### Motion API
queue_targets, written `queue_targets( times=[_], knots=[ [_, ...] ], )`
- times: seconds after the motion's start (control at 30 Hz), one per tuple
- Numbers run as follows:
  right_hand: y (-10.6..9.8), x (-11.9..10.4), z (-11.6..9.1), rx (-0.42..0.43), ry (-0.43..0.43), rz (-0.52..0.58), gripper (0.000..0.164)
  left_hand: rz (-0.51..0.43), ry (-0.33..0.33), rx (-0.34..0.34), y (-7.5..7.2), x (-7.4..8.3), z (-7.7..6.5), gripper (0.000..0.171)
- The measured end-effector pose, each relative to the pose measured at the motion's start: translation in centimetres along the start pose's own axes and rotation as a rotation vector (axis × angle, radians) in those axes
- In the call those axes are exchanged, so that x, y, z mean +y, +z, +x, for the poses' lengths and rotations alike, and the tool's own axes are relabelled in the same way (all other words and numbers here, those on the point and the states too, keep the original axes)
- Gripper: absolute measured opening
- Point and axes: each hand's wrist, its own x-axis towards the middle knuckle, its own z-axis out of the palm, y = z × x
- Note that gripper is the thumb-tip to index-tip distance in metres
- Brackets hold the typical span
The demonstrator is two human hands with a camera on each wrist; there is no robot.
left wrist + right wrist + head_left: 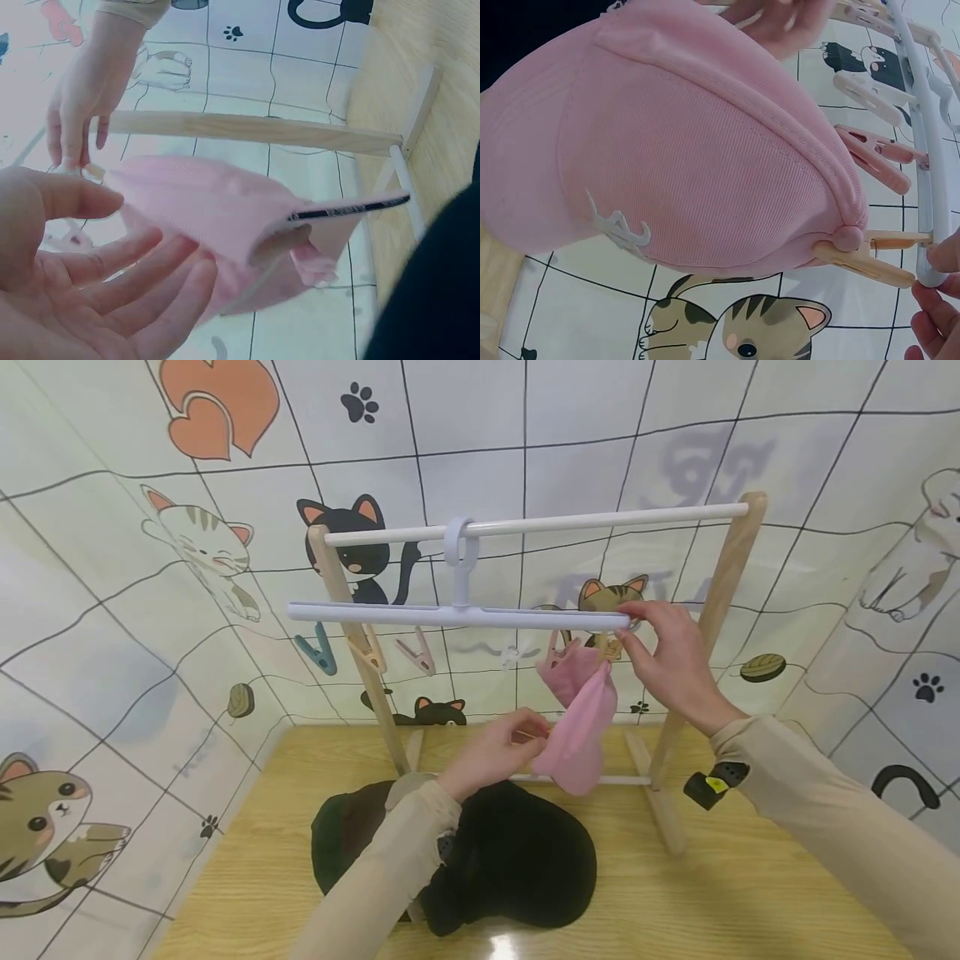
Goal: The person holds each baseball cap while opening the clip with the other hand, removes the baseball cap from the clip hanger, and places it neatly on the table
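A pink cap (577,735) with a white emblem hangs by its top button from a peach clip (866,264) on a pale clip hanger (390,616). My right hand (671,664) pinches the right end of the hanger's bar between thumb and fingers. My left hand (495,747) is at the left side of the cap; in the left wrist view its fingers (176,259) are spread loosely against the pink cloth. Another pink clip (877,157) hangs close beside the cap.
The hanger hooks over the top rail (600,519) of a wooden rack (723,577). A blue clip (316,649) and others hang at the hanger's left. On the table (247,860) below lie a black cap (525,860) and a green and brown cap (348,827).
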Motion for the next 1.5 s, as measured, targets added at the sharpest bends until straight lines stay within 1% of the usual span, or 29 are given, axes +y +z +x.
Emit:
queue_targets(
  times=[0.07,0.17,0.27,0.37,0.47,0.53,0.63,0.7,0.77,0.83,0.87,0.93,1.0,1.03,1.1,1.17,1.23,1.3,1.4,1.5],
  knots=[
    [0.0,0.0,0.1,0.009,-0.022,-0.003,0.027,0.003,0.0,-0.028,0.2,0.6,1.0,0.026],
    [0.1,-0.1,0.1,0.016,-0.058,-0.01,0.027,0.009,0.006,-0.049,0.7,1.5,2.4,0.035],
    [0.1,-0.4,0.1,0.012,-0.091,-0.018,0.027,0.025,0.015,-0.057,1.2,2.1,3.5,0.041],
    [0.1,-0.6,0.1,0.009,-0.113,-0.023,0.026,0.03,0.009,-0.053,1.7,2.6,4.4,0.046],
    [0.1,-0.8,0.1,0.009,-0.115,-0.021,0.026,0.029,0.035,-0.046,2.0,2.8,5.1,0.047],
    [0.2,-0.9,0.0,0.009,-0.112,-0.021,0.026,0.045,0.063,-0.038,2.2,2.8,5.3,0.045],
    [0.4,-0.9,-0.1,0.013,-0.112,-0.026,0.027,0.09,0.118,-0.034,2.3,2.9,5.6,0.028],
    [0.5,-0.8,-0.1,0.021,-0.118,-0.037,0.027,0.14,0.139,-0.023,2.3,3.0,5.6,0.016],
    [0.6,-0.8,-0.2,0.033,-0.115,-0.05,0.027,0.166,0.153,-0.015,2.4,3.1,5.6,0.008],
    [0.7,-0.9,-0.2,0.038,-0.085,-0.055,0.026,0.175,0.158,-0.009,2.4,3.3,5.5,0.011],
    [0.7,-1.0,-0.3,0.032,-0.057,-0.047,0.027,0.173,0.156,-0.008,2.3,3.4,5.5,0.018],
    [0.7,-1.3,-0.6,-0.004,0.044,-0.007,0.029,0.161,0.151,-0.008,2.3,3.6,5.4,0.026],
    [0.6,-1.6,-0.9,-0.065,0.173,0.055,0.034,0.151,0.148,-0.009,2.3,3.8,5.3,0.029],
    [0.6,-1.7,-1.1,-0.1,0.236,0.081,0.038,0.145,0.147,-0.006,2.3,3.9,5.2,0.029],
    [0.5,-2.0,-1.5,-0.162,0.353,0.11,0.043,0.139,0.144,-0.004,2.3,4.1,5.2,0.023],
    [0.3,-2.2,-1.7,-0.2,0.421,0.111,0.044,0.148,0.144,-0.005,2.4,4.2,5.1,0.016],
    [0.2,-2.2,-1.7,-0.214,0.445,0.079,0.044,0.156,0.146,-0.006,2.4,4.4,5.1,0.013],
    [0.2,-2.3,-1.6,-0.217,0.445,0.038,0.045,0.169,0.153,-0.009,2.4,4.6,5.0,0.011],
    [0.2,-2.4,-1.2,-0.208,0.417,-0.033,0.047,0.18,0.183,-0.008,2.6,4.8,5.0,0.01],
    [0.2,-2.5,-0.9,-0.191,0.385,-0.09,0.048,0.205,0.227,-0.008,2.7,5.1,4.9,0.012]
  ],
)
